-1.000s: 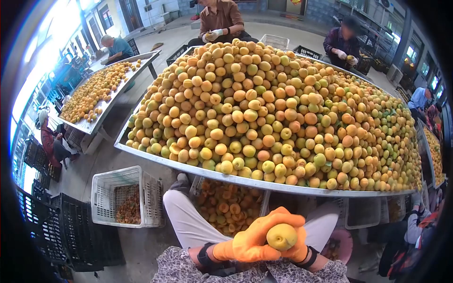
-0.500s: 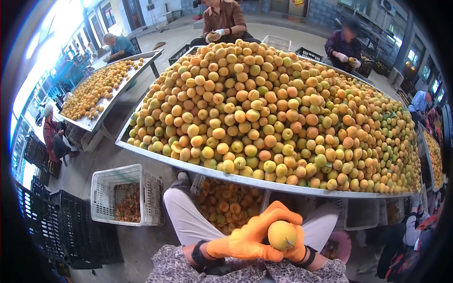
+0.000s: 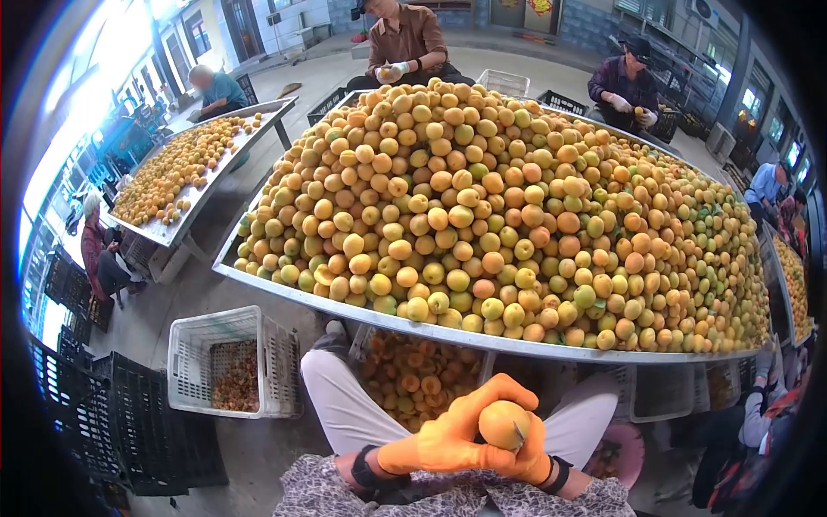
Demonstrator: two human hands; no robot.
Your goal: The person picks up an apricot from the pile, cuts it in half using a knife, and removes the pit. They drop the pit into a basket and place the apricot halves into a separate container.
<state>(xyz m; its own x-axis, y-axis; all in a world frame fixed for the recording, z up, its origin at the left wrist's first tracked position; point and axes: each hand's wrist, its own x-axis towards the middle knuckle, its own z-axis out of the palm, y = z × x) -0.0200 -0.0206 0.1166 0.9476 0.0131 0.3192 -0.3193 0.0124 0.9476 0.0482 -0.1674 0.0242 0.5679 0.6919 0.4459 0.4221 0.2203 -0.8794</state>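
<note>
The big table [image 3: 370, 316] has a pale silvery rim, and the fruits [image 3: 474, 215] on it are yellow and orange, some of them greenish. In front of this table, the left hand [image 3: 444, 441] and the right hand [image 3: 534, 457] wear bright orange gloves [image 3: 409, 454]; the held fruit [image 3: 500, 422] is yellow-orange. Also before the table are pale grey trousers [image 3: 345, 388] and a cloth [image 3: 312, 493] with irregular white-and-dark pattern. Behind the table, there are one brown shirt [image 3: 409, 36] and one dark purple shirt [image 3: 624, 84].

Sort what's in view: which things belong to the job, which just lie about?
Belongs:
- round yellow-orange fruit held between orange-gloved left hand and right hand
- heaped yellow-orange fruit on pale metal table
- halved orange fruit below

Apparently lying about:
- stacked black plastic crates
- far white plastic crate
</note>
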